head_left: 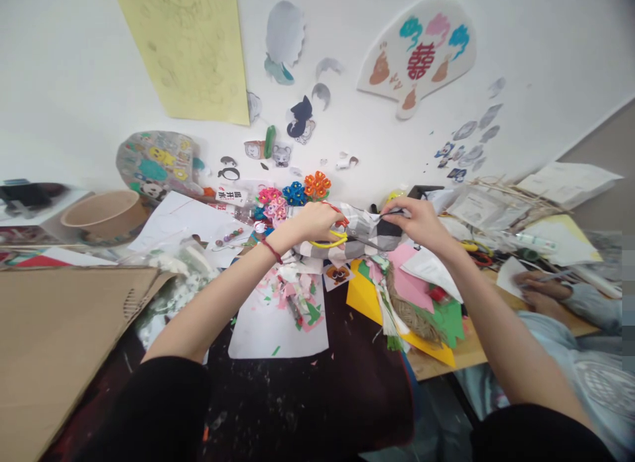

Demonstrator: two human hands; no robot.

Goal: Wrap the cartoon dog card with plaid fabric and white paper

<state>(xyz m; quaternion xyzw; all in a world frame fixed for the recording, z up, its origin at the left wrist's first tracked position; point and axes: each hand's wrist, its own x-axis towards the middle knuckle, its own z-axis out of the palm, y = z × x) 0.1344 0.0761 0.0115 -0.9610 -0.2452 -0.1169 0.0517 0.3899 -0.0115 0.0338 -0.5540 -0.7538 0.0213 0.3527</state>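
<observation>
A grey, white and black checked cloth [364,230] is stretched between my two hands above the cluttered desk. My left hand [320,220] is closed at the cloth's left end, its fingers curled round a yellow and red loop-shaped thing [328,242]; I cannot make out its exact kind. At the other end, my right hand [414,220] pinches the cloth's edge between thumb and fingers. Just behind my left hand stand handmade flowers [317,185] in orange, blue and pink. Below the cloth lies a white sheet [262,329] strewn with pink and green paper scraps.
A large cardboard piece [64,343] covers the left side. Coloured paper [367,303], twine [409,306] and a tassel lie right of centre. A tan bowl [104,214] stands at back left. Another person's hands [543,293] hold paper at right. Cutouts and a paper fan [421,58] are on the wall.
</observation>
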